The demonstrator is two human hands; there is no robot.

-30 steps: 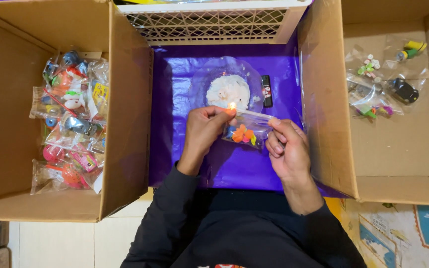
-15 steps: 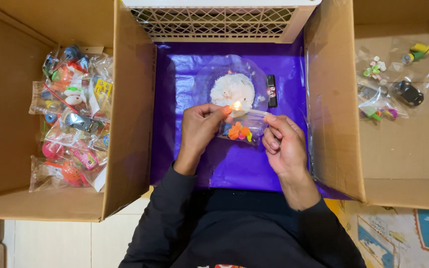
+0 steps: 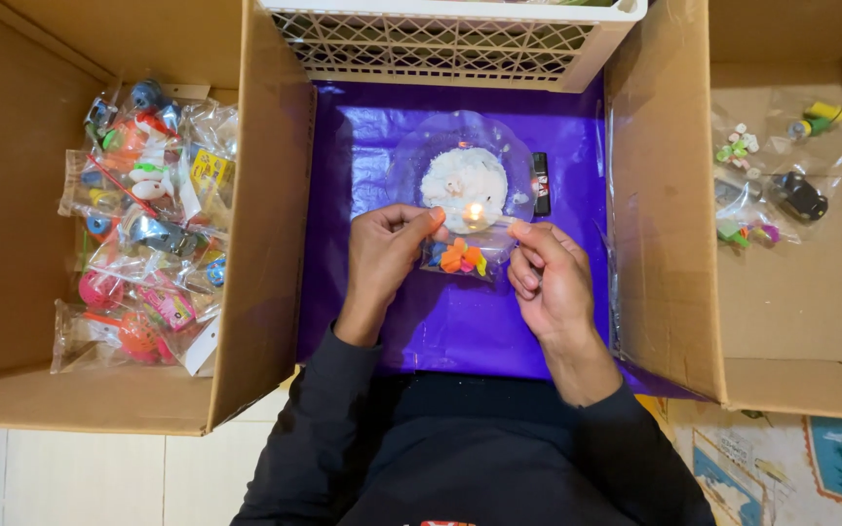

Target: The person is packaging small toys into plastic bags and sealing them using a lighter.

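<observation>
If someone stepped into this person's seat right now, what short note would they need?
Left hand and right hand each pinch an end of a small clear bag of orange bits, its top edge beside a lit candle flame on a clear dish.
Done: bagged toys fill the left box.
Left: loose toys lie in the right box; this bag is in hand.

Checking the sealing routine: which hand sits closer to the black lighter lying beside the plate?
Right hand: the lighter lies directly above it, beyond the small bag; the left hand is across the flame.
</observation>
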